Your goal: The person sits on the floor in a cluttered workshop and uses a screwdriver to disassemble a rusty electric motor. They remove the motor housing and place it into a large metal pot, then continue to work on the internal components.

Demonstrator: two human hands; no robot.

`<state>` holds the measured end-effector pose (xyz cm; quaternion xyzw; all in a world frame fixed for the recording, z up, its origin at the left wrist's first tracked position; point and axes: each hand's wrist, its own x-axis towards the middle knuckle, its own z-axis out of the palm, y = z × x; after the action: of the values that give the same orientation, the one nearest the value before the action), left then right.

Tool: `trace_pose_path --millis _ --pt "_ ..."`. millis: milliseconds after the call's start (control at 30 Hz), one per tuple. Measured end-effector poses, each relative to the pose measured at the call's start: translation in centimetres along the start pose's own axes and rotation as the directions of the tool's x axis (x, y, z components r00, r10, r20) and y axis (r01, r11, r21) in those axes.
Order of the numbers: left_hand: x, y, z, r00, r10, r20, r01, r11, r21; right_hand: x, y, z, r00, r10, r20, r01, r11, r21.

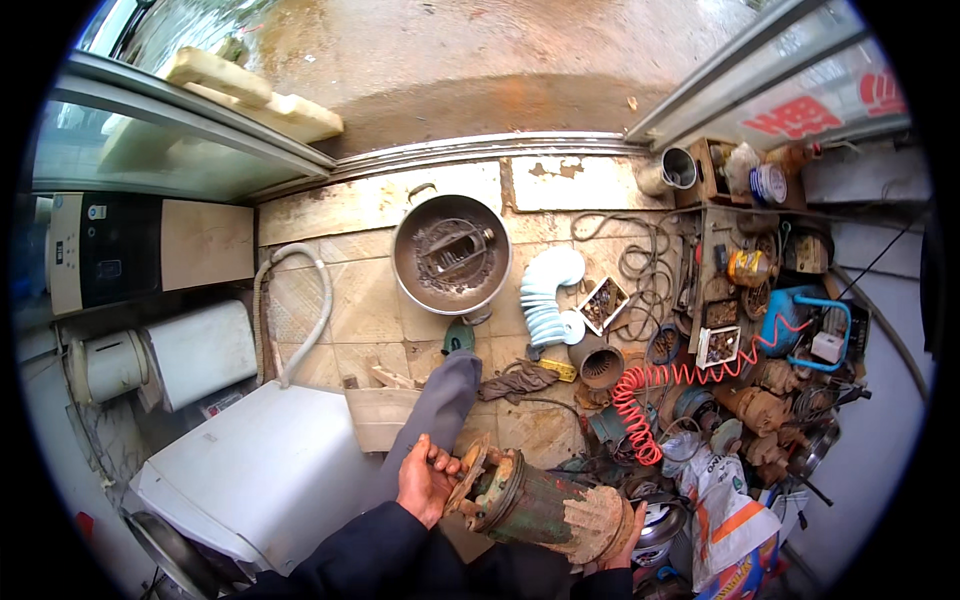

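Across my lap lies a rusty green cylinder that looks like a pump motor (540, 505), with flaking paint and mud on its body. My left hand (426, 482) is closed at its left end, fingers curled by the rusted flange (473, 480). Round the right end is my right hand (629, 538), mostly hidden behind the body; part of it shows at the rim. Ahead of my foot stands a large round metal pot (404, 262) with two handles, a dark cage-like piece (460, 250) and dark dirt inside.
A pale ribbed hose (545, 300), white boxes of small parts (603, 305) and an open metal cylinder (597, 364) lie right of the pot. Coiled red air hose (635, 410) crosses piled motors at right. A white cabinet (250, 470) stands left; the glass doorway is ahead.
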<state>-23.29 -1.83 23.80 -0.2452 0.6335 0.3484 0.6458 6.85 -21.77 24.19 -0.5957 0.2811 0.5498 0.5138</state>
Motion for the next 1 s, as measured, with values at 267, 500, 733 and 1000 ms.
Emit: trace_pose_path --millis 267,500,733,1000 --pt "-3.2 7.9 -0.1 0.992 0.118 -0.032 -0.122 0.979 -0.166 0.3 -2.1 11.4 0.996 0.009 0.09 0.008 0.983 -0.182" --pt "-0.8 9.6 -0.6 0.979 0.154 -0.132 -0.183 0.952 -0.247 5.2 -2.3 15.8 0.97 0.148 0.194 -0.097 0.963 -0.25" --pt "1.2 9.2 -2.1 0.976 0.155 -0.15 -0.191 0.945 -0.267 6.7 -2.9 17.7 0.936 0.245 0.252 -0.175 0.947 -0.269" --pt "3.6 10.6 -0.4 0.98 0.151 -0.129 -0.185 0.93 -0.319 9.0 -4.0 21.9 0.952 0.211 0.224 -0.142 0.948 -0.286"
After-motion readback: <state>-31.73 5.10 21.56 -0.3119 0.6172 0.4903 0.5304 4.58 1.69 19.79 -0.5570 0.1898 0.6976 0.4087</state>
